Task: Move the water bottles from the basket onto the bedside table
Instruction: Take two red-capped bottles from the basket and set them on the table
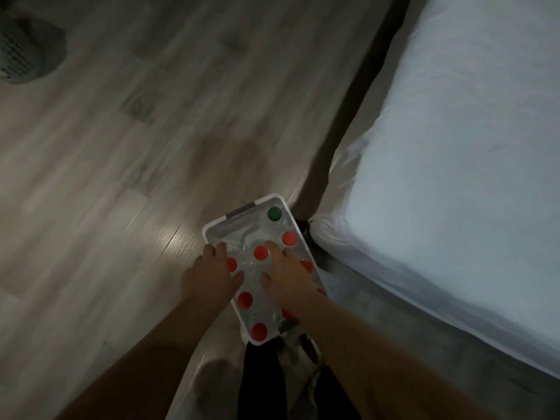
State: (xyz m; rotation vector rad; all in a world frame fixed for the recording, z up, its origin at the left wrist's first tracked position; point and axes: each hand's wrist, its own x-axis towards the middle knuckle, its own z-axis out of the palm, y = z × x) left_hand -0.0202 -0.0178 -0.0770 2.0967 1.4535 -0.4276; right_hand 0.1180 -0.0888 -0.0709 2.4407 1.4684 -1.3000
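Head view: left hand (212, 269), right hand (288, 277) over bottles (261, 252) in basket (233, 234).

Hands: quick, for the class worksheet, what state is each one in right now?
Left hand: fingers bent at the basket rim; grip cannot be told.
Right hand: open, fingers straight over the bottles, holding nothing.

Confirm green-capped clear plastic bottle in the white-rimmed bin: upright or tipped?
Upright: the green-capped bottle shows only its round cap, seen from above.
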